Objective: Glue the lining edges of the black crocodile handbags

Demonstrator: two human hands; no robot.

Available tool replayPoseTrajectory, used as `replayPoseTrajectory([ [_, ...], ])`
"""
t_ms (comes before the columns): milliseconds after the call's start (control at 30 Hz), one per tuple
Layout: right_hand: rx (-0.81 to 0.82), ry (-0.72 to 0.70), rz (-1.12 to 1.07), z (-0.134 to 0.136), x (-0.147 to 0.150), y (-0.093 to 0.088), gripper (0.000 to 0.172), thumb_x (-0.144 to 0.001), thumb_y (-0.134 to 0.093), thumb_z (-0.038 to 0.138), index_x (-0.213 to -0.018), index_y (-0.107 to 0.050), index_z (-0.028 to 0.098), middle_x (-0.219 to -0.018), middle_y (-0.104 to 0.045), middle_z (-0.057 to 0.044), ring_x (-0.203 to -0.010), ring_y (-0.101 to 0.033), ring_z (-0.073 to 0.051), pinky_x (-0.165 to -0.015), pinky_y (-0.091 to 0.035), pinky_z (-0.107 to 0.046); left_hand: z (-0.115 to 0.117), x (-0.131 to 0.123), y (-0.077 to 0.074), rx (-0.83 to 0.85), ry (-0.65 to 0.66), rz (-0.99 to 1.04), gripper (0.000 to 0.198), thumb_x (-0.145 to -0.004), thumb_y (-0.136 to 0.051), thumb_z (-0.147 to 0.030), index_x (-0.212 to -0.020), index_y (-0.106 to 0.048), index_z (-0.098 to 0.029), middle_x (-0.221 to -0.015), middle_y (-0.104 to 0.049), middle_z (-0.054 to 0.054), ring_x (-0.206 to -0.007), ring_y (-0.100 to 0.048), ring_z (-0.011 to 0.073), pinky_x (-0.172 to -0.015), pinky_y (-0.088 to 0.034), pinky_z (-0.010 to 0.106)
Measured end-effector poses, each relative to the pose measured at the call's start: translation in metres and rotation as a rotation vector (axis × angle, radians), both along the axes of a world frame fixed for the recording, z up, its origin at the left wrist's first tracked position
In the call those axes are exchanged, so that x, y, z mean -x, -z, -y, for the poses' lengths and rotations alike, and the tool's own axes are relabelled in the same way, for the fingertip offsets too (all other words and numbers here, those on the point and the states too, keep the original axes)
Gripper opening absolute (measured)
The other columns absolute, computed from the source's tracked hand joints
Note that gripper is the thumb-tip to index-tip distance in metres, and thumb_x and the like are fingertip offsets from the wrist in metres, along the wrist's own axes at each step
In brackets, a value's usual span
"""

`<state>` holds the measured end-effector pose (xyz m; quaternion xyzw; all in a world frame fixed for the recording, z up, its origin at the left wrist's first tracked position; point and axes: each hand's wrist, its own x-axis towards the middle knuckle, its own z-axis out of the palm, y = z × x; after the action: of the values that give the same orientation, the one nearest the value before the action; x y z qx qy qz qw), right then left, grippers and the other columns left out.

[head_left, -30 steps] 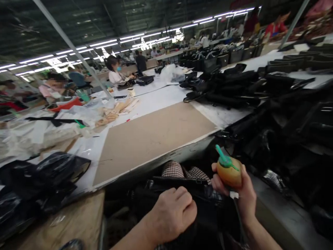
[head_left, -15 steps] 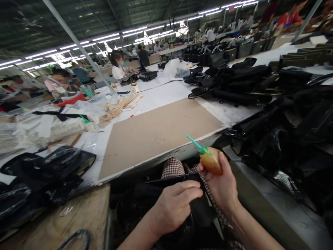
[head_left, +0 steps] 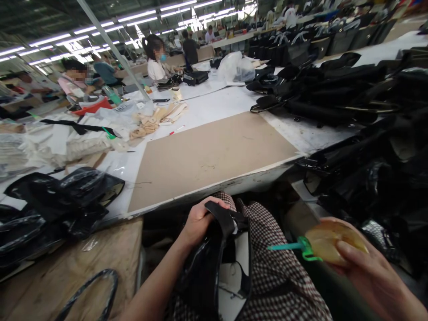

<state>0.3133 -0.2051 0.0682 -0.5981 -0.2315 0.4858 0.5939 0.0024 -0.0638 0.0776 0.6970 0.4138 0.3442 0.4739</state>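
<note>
My left hand is closed around the strap of a glossy black bag that hangs over my lap. My checked trousers show to the right of the bag. My right hand at the lower right grips a small amber squeeze bottle. Its green nozzle lies level and points left toward the bag.
A brown board lies on the white table ahead. Black bags are heaped at right and in plastic at left. Cream pieces and white wrapping lie farther back. Other workers sit at the far tables.
My left hand moved up from a fist on the bag and took hold of its strap. My right hand swung the bottle down and right, its nozzle turning from upward to level.
</note>
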Motion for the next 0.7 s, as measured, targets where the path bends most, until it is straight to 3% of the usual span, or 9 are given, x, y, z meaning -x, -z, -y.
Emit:
replayPoseTrajectory([
  [133,0.108,-0.088,0.112,0.002,-0.015,-0.001,0.052,-0.074,-0.077,0.048,-0.120,-0.066,0.027,-0.091,-0.070,-0.007,-0.058,-0.063,-0.025,-0.039,-0.051,-0.031,-0.001,-0.017,0.007,-0.047,0.060,-0.026,0.017,-0.093,-0.057,-0.021,-0.093,-0.073,-0.014,-0.099,-0.072,0.010,-0.096,-0.068,0.0217,-0.092,-0.053,0.035],
  [233,0.104,-0.189,0.281,-0.001,-0.028,0.001,0.054,-0.072,-0.081,0.047,-0.118,-0.065,0.025,-0.097,-0.069,-0.008,-0.057,-0.060,-0.020,-0.041,-0.049,-0.026,-0.001,-0.024,0.011,-0.098,0.096,-0.032,0.017,-0.094,-0.057,-0.019,-0.093,-0.073,-0.014,-0.099,-0.072,0.009,-0.095,-0.068,0.0202,-0.093,-0.053,0.034],
  [300,0.093,-0.228,0.380,-0.004,-0.032,0.000,0.053,-0.072,-0.081,0.047,-0.117,-0.064,0.024,-0.091,-0.068,-0.006,-0.053,-0.056,-0.017,-0.042,-0.050,-0.025,0.000,-0.027,0.014,-0.126,0.121,-0.036,0.016,-0.095,-0.057,-0.019,-0.094,-0.072,-0.015,-0.099,-0.072,0.009,-0.095,-0.068,0.0194,-0.093,-0.053,0.033],
  [500,0.075,-0.280,0.530,-0.019,-0.025,-0.013,0.051,-0.072,-0.080,0.050,-0.113,-0.063,0.025,-0.082,-0.067,-0.003,-0.049,-0.054,-0.016,-0.042,-0.052,-0.026,0.005,-0.032,0.014,-0.195,0.183,-0.047,0.016,-0.096,-0.056,-0.018,-0.094,-0.071,-0.014,-0.099,-0.072,0.009,-0.095,-0.068,0.0188,-0.092,-0.054,0.032],
  [700,0.069,-0.311,0.557,-0.028,-0.021,-0.009,0.050,-0.074,-0.078,0.049,-0.115,-0.061,0.024,-0.082,-0.065,-0.001,-0.052,-0.054,-0.016,-0.046,-0.052,-0.025,0.005,-0.036,0.013,-0.243,0.198,-0.046,0.016,-0.096,-0.055,-0.017,-0.093,-0.071,-0.014,-0.095,-0.072,0.009,-0.093,-0.069,0.0192,-0.089,-0.055,0.032],
])
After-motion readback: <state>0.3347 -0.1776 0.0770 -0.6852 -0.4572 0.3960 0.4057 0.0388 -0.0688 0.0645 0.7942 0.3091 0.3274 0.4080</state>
